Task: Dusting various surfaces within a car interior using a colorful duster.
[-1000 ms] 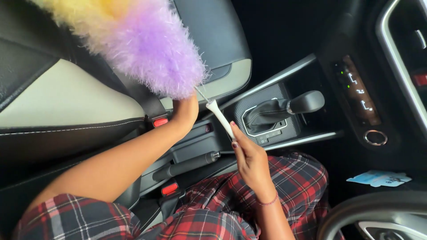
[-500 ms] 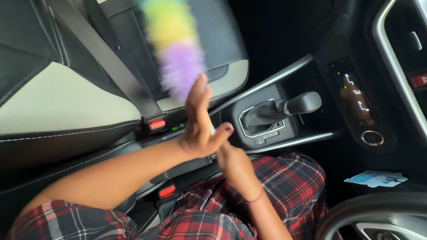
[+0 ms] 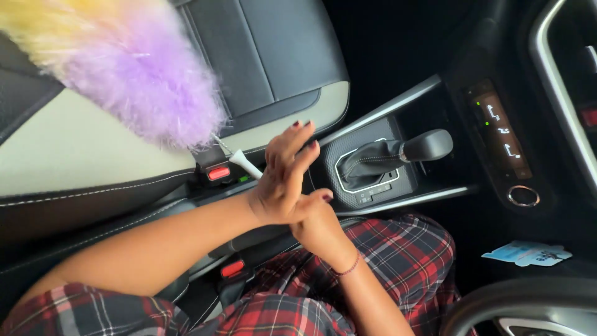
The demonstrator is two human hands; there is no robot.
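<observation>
- Feather duster: fluffy head, purple at the handle end and shading to yellow toward the upper left corner of the view, is now lying over the passenger seat, above its pale cushion near the inner edge. Half a second ago the head was standing upright and blurred over the seat back; a second ago it was spread wide as now. It is swinging back and forth, which reads as the head being spun or shaken out between the palms.
- Handle: white, slim, running from the head down to the hands; only a short stretch is showing, the rest is hidden between the palms.
- Left hand: fingers are stretched flat and open, palm pressing against the handle and the other hand; a second ago it was reaching up at the base of the head.
- Right hand: lying under the left, palm to palm, fingers mostly hidden; whether they are curling round the handle, I cannot tell. A second ago it was pinching the handle alone.
- Seat-belt buckle: red button, just beside the handle, at the seat's inner edge.
- Gear lever: dark, on the centre console, right of the hands, untouched.
- Plaid clothing: red check, over lap and sleeve.
</observation>
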